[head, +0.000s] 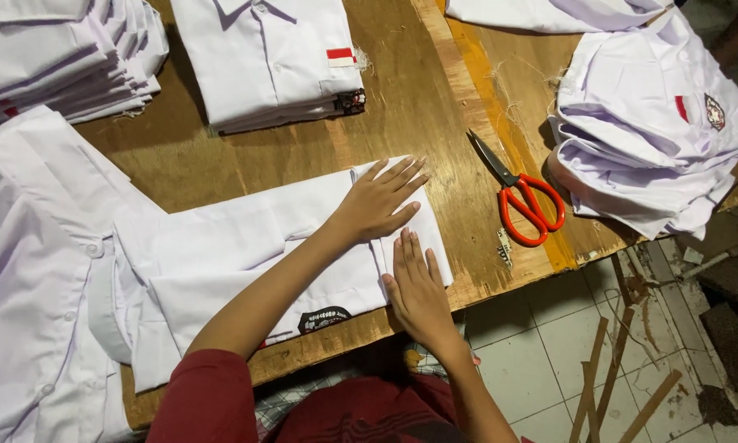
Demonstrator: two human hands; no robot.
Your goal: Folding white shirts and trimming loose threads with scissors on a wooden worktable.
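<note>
At the near edge of the wooden bench (435, 98), a white shirt (246, 246) is laid flat and partly folded, its right end pressed down by both hands. The left hand (379, 201) is spread flat on the folded cloth, fingers apart, nothing gripped. The right hand (418, 287) is laid flat just beside it, nearer the bench edge, fingers together and open on the fabric. Just right of the shirt, orange-handled scissors (521, 197) are seen closed on the wood. Stacks of folded white shirts are piled at far left (66, 57), far centre (266, 57) and right (648, 139). Wooden sticks (607, 369) are scattered on the tiled floor (533, 344).
</note>
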